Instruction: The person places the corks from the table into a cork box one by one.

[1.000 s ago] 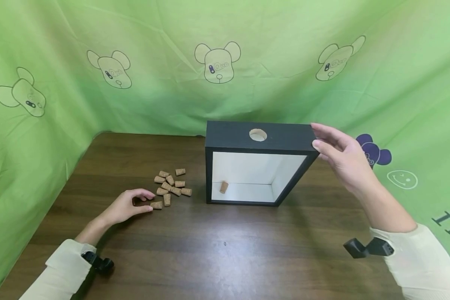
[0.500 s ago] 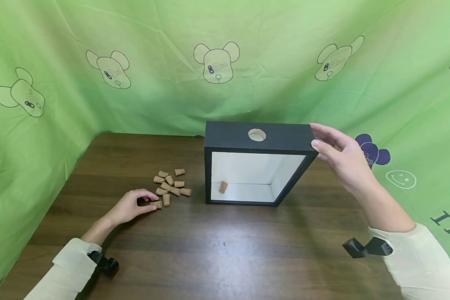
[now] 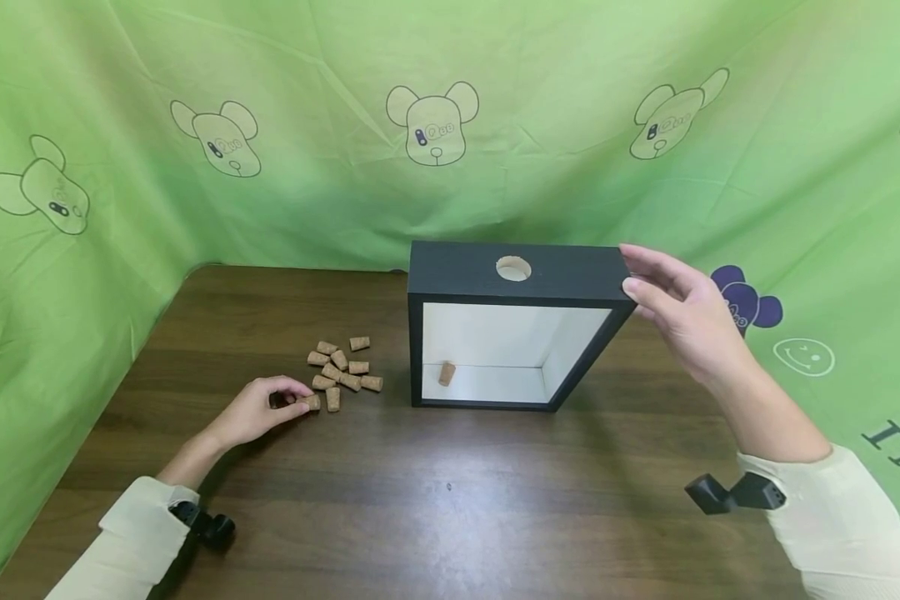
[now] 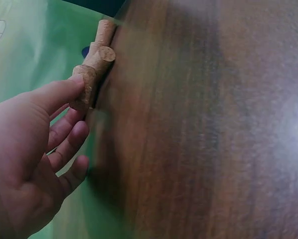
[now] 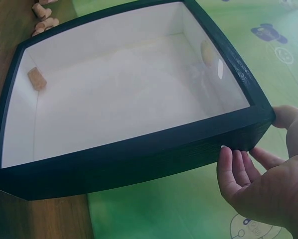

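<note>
My left hand (image 3: 258, 410) pinches a cork (image 3: 313, 402) between thumb and fingers, at the near left edge of a loose group of corks (image 3: 331, 372). The left wrist view shows the same cork (image 4: 84, 85) under the thumb, with other corks (image 4: 106, 32) behind it. A black shadow-box frame (image 3: 457, 271) with a clear front and white inside stands upright on the table. Its top has a round hole (image 3: 513, 268). One cork (image 3: 447, 373) lies inside, at the bottom left. At the frame's upper right corner, my right hand (image 3: 686, 321) grips it with thumb and fingers.
A dark brown wooden table (image 3: 450, 517) carries everything. Behind and at both sides hangs a green cloth (image 3: 330, 200) printed with bear heads. Black wrist cameras sit on both white sleeves (image 3: 142, 529).
My left fingers have closed on the nearest cork and raised it slightly from where it lay. The right hand and the frame have stayed in place.
</note>
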### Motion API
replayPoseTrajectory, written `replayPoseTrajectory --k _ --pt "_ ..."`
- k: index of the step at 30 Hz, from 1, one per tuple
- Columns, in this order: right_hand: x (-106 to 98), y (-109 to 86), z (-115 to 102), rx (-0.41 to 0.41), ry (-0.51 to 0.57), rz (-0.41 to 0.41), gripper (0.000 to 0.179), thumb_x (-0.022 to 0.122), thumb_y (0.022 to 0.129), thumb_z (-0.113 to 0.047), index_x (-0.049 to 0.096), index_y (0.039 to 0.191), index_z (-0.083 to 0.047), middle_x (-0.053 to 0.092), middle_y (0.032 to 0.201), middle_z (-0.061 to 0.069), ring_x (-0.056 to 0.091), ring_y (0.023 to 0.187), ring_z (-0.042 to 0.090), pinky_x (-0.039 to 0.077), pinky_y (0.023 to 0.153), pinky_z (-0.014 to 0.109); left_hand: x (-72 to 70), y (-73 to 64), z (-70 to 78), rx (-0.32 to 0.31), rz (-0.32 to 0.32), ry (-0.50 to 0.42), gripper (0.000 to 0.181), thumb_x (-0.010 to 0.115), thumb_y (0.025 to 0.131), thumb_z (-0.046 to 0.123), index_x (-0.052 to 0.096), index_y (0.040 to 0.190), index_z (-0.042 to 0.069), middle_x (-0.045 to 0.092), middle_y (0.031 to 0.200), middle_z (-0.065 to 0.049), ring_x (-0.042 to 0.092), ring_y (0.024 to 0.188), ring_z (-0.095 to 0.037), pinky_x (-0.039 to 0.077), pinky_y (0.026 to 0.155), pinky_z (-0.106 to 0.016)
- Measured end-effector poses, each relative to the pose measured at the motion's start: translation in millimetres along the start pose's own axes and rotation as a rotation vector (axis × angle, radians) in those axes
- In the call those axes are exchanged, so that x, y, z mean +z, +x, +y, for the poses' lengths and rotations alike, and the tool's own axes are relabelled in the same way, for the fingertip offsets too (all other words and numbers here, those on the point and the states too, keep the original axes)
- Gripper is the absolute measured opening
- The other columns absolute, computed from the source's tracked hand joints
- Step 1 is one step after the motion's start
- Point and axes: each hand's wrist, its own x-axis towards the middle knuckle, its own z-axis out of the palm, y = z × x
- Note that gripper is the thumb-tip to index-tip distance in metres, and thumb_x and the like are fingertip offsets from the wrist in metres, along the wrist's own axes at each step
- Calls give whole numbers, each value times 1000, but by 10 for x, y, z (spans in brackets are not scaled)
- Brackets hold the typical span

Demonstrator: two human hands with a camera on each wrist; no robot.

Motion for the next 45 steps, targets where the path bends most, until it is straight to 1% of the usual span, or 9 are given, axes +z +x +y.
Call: replayPoseTrajectory --k 5,12,19,23,28,35,40,42,45 --pt "2 1 -6 1 8 -4 44 62 100 -1 59 143 -13 56 128 1 55 105 7 51 81 14 -84 34 62 -5 2 5 13 76 92 8 75 105 6 69 92 2 59 85 -7 48 70 -26" --pt "4 -3 -12 2 21 -7 44 62 100 -1 60 142 -12 56 128 1 55 104 7 51 80 15 -227 149 216 15 10 23 13 74 94 9 74 107 6 68 93 2 58 84 -9 46 68 -25" --pt "0 -4 -10 10 18 -8 44 62 100 -1 59 143 -12 55 128 1 55 105 8 51 80 15 -412 302 441 59 16 58 14 72 95 9 73 109 5 68 94 1 58 85 -11 47 70 -27" --pt "-5 -5 -6 14 7 -6 45 62 100 -2 58 144 -12 55 128 1 55 106 8 51 81 14 -518 408 593 70 23 68 13 71 96 9 72 109 6 67 93 0 57 86 -12 47 71 -29" --pt "-9 -5 -6 16 -7 -6 46 63 100 -2 57 144 -12 55 129 1 55 107 8 51 81 14 -618 536 762 76 15 73 13 70 98 13 72 110 9 66 93 1 57 87 -14 45 73 -31" --pt "-11 2 -10 14 -3 -2 45 63 100 -2 58 143 -12 55 128 1 55 107 8 51 81 14 -703 700 977 160 18 98 12 70 98 15 73 110 11 66 95 2 57 87 -14 48 73 -36" --pt "-8 8 -4 7 -4 -8 45 63 100 -2 58 144 -12 55 128 1 55 107 8 51 81 15 -765 798 1138 211 27 111 12 69 98 14 74 109 11 67 95 3 57 87 -13 48 73 -30" --pt "-7 10 -4 6 1 -9 45 62 100 -1 58 143 -12 55 128 1 55 106 8 51 80 15 -787 834 1201 222 33 119 12 69 98 14 74 109 11 67 95 2 57 87 -13 47 74 -27" --pt "-6 13 -7 7 2 -10 45 62 100 -2 58 143 -12 55 129 1 55 107 8 51 80 15 -825 881 1305 225 31 127 12 69 99 15 74 109 11 67 96 3 57 88 -13 47 75 -27"
